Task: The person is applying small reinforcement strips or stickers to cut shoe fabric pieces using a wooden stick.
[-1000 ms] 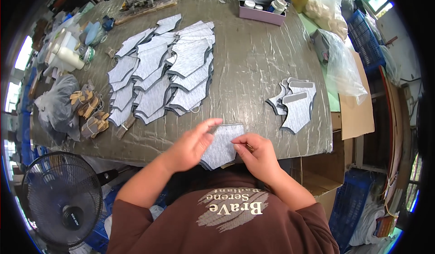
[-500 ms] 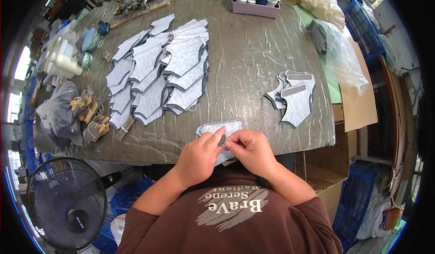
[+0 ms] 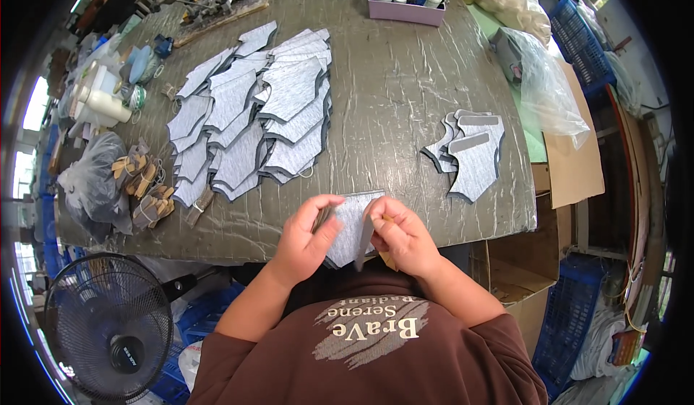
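Note:
A light grey fabric-like piece with a dark edge (image 3: 350,226) lies at the table's near edge in front of me. Pinched in my right hand (image 3: 408,242) is a narrow dark grey strip (image 3: 364,244), hanging over the piece's right part. A tan sliver (image 3: 389,260) shows beneath those fingers; it may be backing paper. My left hand (image 3: 302,240) is at the piece's left side, thumb and fingers apart, with nothing visible between them. To the right lie similar grey pieces (image 3: 478,168), where dark strips (image 3: 470,143) sit on the upper ones.
Overlapping rows of grey cut pieces (image 3: 235,108) cover the table's left half. Tied bundles of tan strips (image 3: 153,206) and a plastic bag (image 3: 97,181) lie at the left edge. A purple box (image 3: 406,13) stands far off; a fan (image 3: 108,325) is at lower left.
My hands have moved apart. The dark strip now hangs from my right hand, a tan sliver shows there, and more of the grey piece is uncovered.

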Action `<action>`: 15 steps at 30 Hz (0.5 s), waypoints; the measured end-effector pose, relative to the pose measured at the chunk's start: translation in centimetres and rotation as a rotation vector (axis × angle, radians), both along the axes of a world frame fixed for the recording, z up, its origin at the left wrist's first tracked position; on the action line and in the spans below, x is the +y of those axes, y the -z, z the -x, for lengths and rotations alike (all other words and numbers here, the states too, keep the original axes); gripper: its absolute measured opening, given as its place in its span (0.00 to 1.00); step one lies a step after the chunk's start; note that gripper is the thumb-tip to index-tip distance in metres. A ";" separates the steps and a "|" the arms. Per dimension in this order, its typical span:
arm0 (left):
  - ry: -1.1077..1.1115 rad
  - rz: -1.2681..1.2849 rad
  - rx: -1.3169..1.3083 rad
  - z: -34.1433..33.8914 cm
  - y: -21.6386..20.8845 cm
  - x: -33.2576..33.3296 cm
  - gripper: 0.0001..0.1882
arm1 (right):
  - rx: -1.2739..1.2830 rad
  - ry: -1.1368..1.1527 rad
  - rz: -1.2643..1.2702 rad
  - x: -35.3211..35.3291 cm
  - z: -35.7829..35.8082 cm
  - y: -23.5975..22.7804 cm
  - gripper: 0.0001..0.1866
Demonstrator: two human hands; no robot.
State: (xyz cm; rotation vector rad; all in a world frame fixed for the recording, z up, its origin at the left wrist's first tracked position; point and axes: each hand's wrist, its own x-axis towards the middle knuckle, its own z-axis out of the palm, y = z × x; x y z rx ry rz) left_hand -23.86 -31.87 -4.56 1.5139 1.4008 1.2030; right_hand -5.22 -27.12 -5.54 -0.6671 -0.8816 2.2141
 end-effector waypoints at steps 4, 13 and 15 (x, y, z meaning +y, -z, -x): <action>0.366 -0.212 0.359 0.7 -2.4 1.1 0.21 | -0.299 -0.210 -0.294 -0.1 -0.1 -0.5 0.03; -0.195 0.415 -0.200 2.6 -0.1 1.2 0.04 | -0.163 0.482 -0.102 2.3 -3.1 0.8 0.06; -0.163 0.462 -0.216 2.6 0.2 1.8 0.04 | -0.739 0.384 -0.876 1.3 -2.7 1.7 0.04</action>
